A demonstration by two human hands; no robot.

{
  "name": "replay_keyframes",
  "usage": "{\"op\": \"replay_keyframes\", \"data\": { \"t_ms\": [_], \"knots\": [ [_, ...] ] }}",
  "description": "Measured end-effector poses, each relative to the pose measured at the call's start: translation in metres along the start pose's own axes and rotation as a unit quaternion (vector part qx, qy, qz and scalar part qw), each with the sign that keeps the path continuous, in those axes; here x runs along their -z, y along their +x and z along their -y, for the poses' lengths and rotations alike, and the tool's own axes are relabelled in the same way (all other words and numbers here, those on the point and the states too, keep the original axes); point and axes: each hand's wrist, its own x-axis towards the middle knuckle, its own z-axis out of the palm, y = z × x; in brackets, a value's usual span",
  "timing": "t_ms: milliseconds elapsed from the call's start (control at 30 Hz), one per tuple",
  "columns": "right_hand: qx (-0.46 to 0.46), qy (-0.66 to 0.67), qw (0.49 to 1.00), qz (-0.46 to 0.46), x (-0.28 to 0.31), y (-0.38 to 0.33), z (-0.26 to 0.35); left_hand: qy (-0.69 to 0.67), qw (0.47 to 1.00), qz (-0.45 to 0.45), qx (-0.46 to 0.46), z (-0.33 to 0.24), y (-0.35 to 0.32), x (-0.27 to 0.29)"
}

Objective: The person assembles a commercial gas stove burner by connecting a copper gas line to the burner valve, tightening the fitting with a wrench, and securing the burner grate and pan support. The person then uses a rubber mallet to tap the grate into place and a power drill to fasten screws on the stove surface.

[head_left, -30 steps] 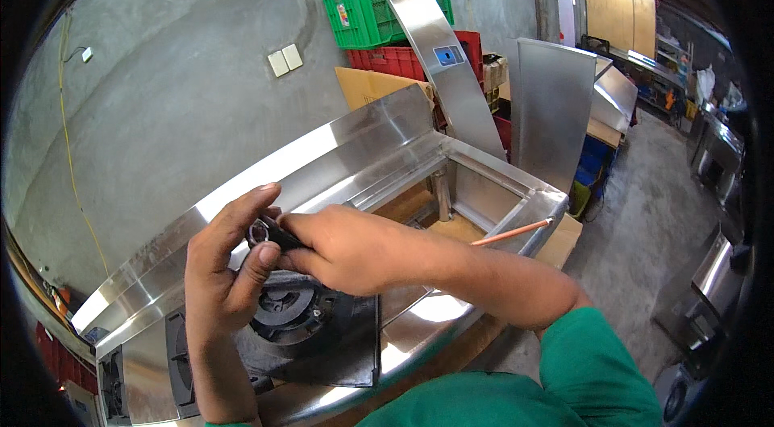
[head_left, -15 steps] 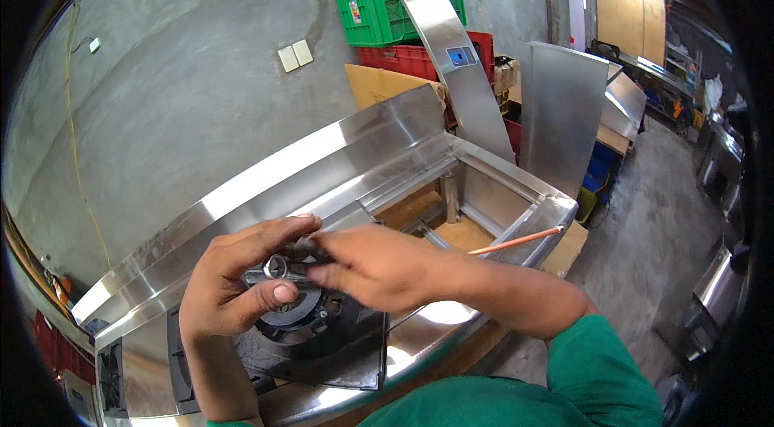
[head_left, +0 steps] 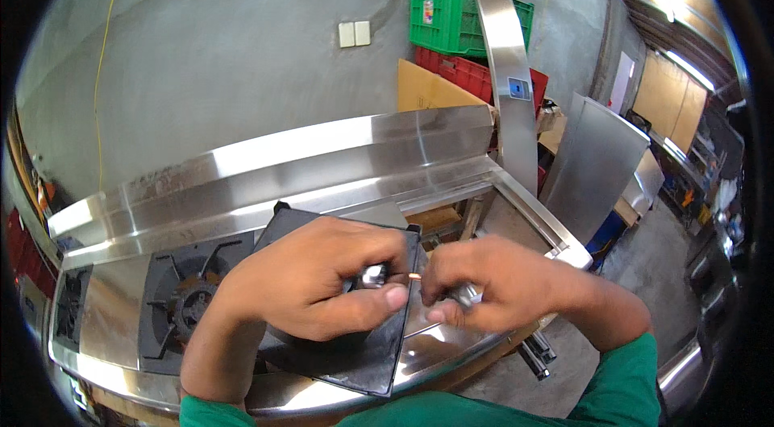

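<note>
My left hand (head_left: pixel 322 286) is closed around a shiny metal piece (head_left: pixel 373 274), whose rounded end shows between thumb and forefinger; its kind is hidden. Close beside it on the right, my right hand (head_left: pixel 504 282) has its fingers curled on another bright metal part (head_left: pixel 468 295), mostly covered and blurred. A short bit of copper tube (head_left: pixel 415 276) shows in the gap between the two hands. Beneath them a black burner grate plate (head_left: pixel 363 370) lies tilted across the steel stove top (head_left: pixel 117 298).
To the left sits a black gas burner (head_left: pixel 189 302). A steel backsplash (head_left: pixel 282 154) runs along the grey wall. On the right is an open frame section (head_left: pixel 532 209). Two metal rods (head_left: pixel 536 354) stick out below my right forearm. Green (head_left: pixel 447 20) and red crates (head_left: pixel 459 72) stand behind.
Both hands have moved right, and a gap has opened between them. The left fingers have closed around the metal piece. The long copper tube seen beyond my right forearm no longer shows there.
</note>
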Motion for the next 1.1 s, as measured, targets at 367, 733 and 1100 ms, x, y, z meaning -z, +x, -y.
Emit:
{"op": "replay_keyframes", "data": {
  "t_ms": [367,733,1100],
  "knots": [
    [-0.082,0.046,0.996,-0.008,0.013,0.03,-0.021,-0.038,0.999,-0.017,-0.026,0.007,-0.001,-0.005],
    [-0.073,0.029,0.997,0.016,0.014,0.048,-0.03,-0.032,0.999,-0.011,-0.012,0.006,-0.005,-0.006],
    [-0.045,0.002,0.999,-0.006,0.003,0.049,-0.037,-0.017,0.998,-0.031,-0.043,0.008,-0.008,-0.01]
  ]
}}
